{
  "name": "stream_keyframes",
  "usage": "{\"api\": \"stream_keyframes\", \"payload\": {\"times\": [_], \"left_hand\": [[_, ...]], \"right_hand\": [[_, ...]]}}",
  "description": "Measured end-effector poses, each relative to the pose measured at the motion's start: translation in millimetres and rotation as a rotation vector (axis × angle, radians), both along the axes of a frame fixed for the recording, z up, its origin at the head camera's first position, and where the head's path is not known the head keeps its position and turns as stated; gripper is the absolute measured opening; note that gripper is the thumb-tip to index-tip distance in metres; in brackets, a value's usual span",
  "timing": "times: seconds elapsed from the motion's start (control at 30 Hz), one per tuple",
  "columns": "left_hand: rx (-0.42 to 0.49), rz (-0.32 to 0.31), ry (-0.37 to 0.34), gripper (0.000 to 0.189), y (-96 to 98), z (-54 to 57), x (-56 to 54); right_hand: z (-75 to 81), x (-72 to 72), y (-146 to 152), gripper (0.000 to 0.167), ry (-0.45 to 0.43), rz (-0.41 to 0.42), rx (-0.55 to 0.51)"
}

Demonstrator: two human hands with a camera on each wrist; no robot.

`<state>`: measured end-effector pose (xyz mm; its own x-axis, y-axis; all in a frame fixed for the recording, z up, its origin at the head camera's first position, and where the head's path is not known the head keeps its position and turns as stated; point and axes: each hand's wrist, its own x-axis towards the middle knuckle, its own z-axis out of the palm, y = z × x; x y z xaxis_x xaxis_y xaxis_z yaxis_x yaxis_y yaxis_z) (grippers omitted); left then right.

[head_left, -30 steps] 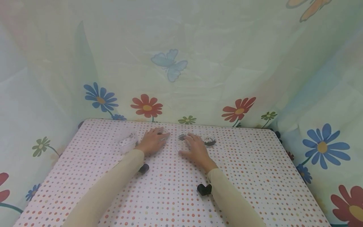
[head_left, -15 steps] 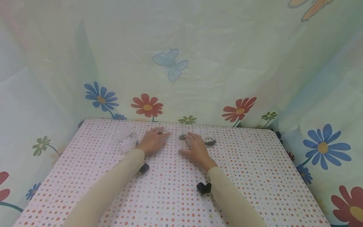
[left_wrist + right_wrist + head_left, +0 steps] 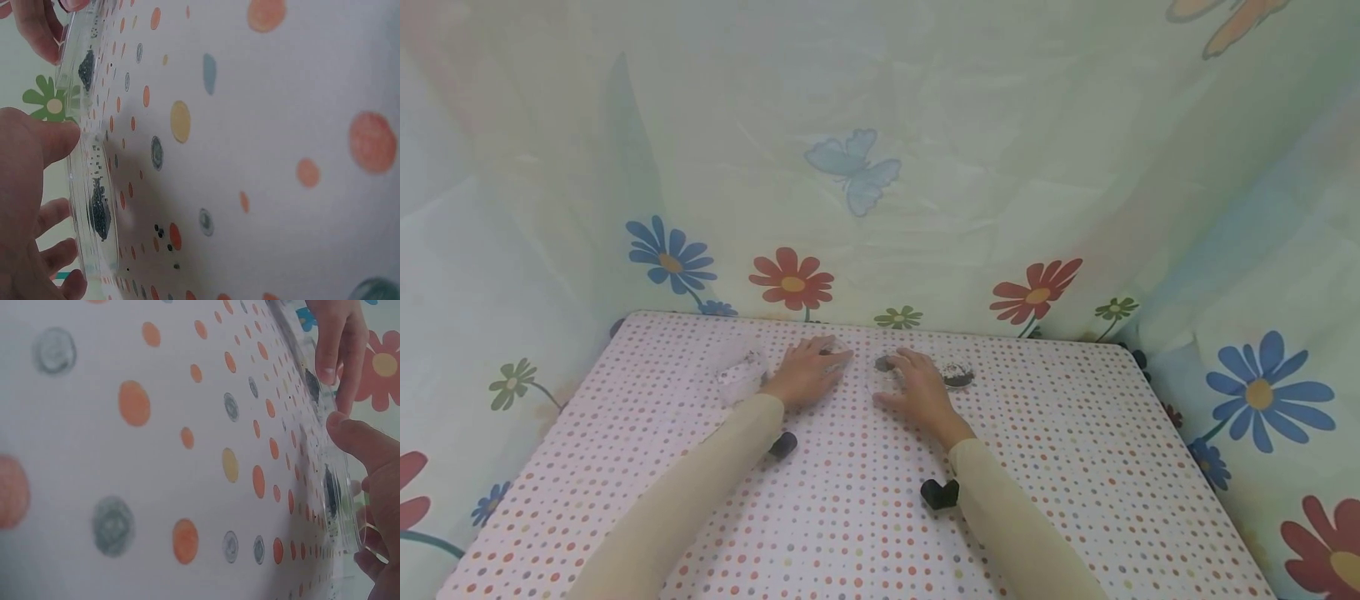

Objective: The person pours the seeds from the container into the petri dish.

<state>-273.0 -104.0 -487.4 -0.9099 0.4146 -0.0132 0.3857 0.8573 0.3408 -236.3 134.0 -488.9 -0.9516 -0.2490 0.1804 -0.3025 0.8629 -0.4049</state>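
My left hand (image 3: 808,372) curls over a shallow clear plastic container (image 3: 109,240), its thumb at one end and its fingertips along the far side. Dark grains (image 3: 100,209) lie in a small heap inside. A hand's width to the right, my right hand (image 3: 922,398) holds a similar clear container (image 3: 340,515) between thumb and fingers. It also has dark grains (image 3: 330,487) in it. Both containers sit on the table, close to each other. The palms and fingers hide parts of them in the head view.
Left of my left hand lies another clear container (image 3: 739,375) with dark specks. Right of my right hand is a clear dish (image 3: 956,374) of dark grains. A few loose black grains (image 3: 160,232) dot the spotted tabletop (image 3: 850,533). Small black objects (image 3: 940,495) show beside the forearms.
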Motion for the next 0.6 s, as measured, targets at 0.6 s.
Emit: {"api": "stream_keyframes", "payload": {"times": [0.6], "left_hand": [[-0.023,-0.019,0.024,0.045,0.0,-0.2,-0.4]], "right_hand": [[3.4,-6.3,-1.7,0.069,-0.028,-0.008,-0.008]]}}
